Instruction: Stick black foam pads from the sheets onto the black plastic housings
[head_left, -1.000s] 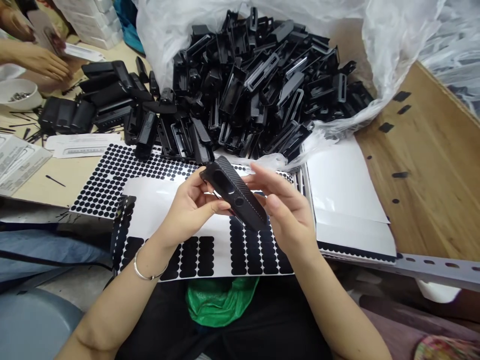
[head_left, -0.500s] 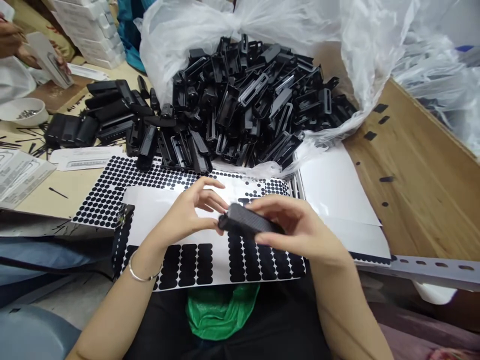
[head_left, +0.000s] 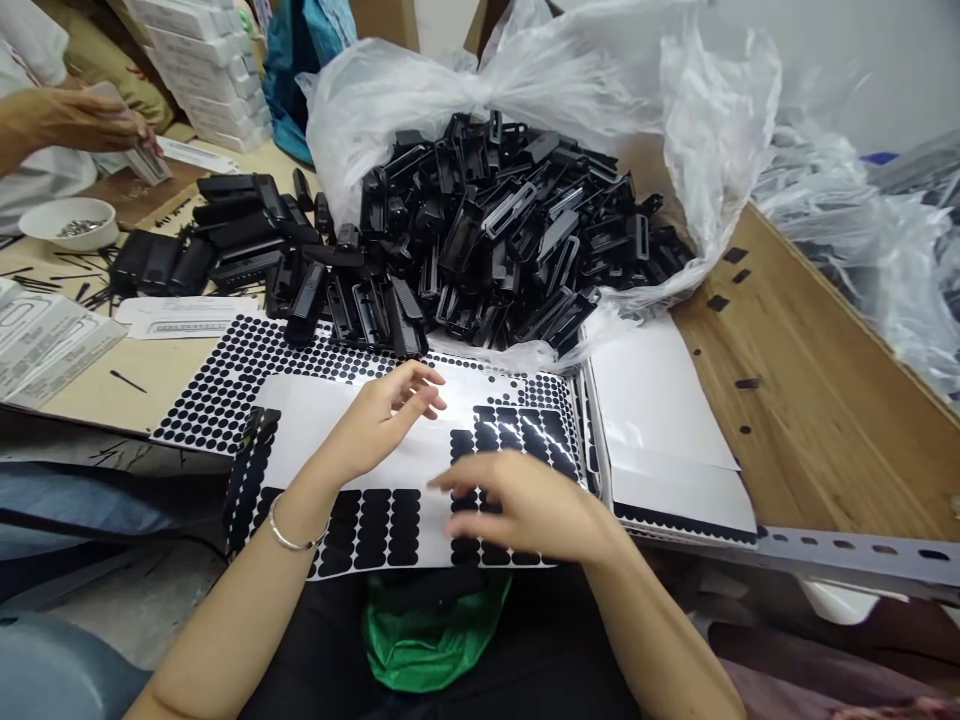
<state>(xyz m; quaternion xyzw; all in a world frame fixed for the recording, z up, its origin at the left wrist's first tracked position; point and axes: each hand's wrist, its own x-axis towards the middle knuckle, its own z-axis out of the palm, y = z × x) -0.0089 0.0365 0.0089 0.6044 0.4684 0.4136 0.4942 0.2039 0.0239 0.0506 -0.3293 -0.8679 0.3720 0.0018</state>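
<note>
Sticker sheet [head_left: 420,455] (white backing with rows of black oblong pads) lies flat under both hands, its near edge at the person's lap. Left hand [head_left: 382,420] rests palm down on the bare white part of the sheet, fingers loosely spread and slightly curled, gripping nothing; a thin bracelet [head_left: 289,535] sits on that wrist. Right hand [head_left: 525,510] is just beside it, toward the body, also palm down, fingers extended left across the black pads [head_left: 517,430]; fingertips touch the pad rows, nothing clamped between them. Whether a pad is being lifted cannot be told. The two hands are apart, not touching.

Beyond the left hand: a second sheet of small black dots [head_left: 225,375]. Farther out from both hands, a heap of black plastic parts [head_left: 510,230] spilling from a clear plastic bag [head_left: 420,80]. Right of the right hand: blank white sheets [head_left: 660,400] on the wooden table [head_left: 810,400]. Below the hands, green plastic [head_left: 427,640] on the lap. Far left, another person's hand [head_left: 90,120] near a white bowl [head_left: 67,222].
</note>
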